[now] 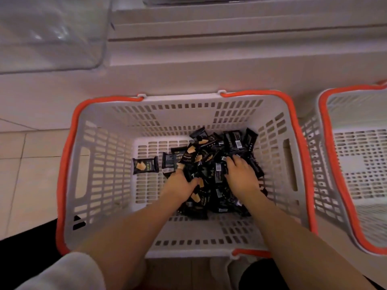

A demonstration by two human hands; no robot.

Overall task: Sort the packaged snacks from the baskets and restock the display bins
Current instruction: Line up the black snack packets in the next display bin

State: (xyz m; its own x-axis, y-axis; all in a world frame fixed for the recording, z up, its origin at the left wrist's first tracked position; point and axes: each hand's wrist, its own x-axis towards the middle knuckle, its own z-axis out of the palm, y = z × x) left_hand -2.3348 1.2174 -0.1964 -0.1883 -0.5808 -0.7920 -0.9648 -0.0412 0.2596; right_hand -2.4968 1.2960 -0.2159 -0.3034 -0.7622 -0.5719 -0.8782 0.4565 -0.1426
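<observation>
A white basket (100,176) with orange handles sits on pale floor tiles (25,164) below a white cabinet (188,65). Both hands dig into black snack packets (211,164): the left hand (180,183) has its grip clamped on some, while the right hand (240,174) lies flat, grip apart.

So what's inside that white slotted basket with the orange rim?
The white slotted basket holds a heap of small black snack packets, both hands in it, and one packet lying apart. Packets beneath the heap are covered.

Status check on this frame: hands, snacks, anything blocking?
Both hands down in the basket: left hand gripping black snack packets, right hand resting on the pile. One stray packet lies apart. Nothing blocking.
</observation>
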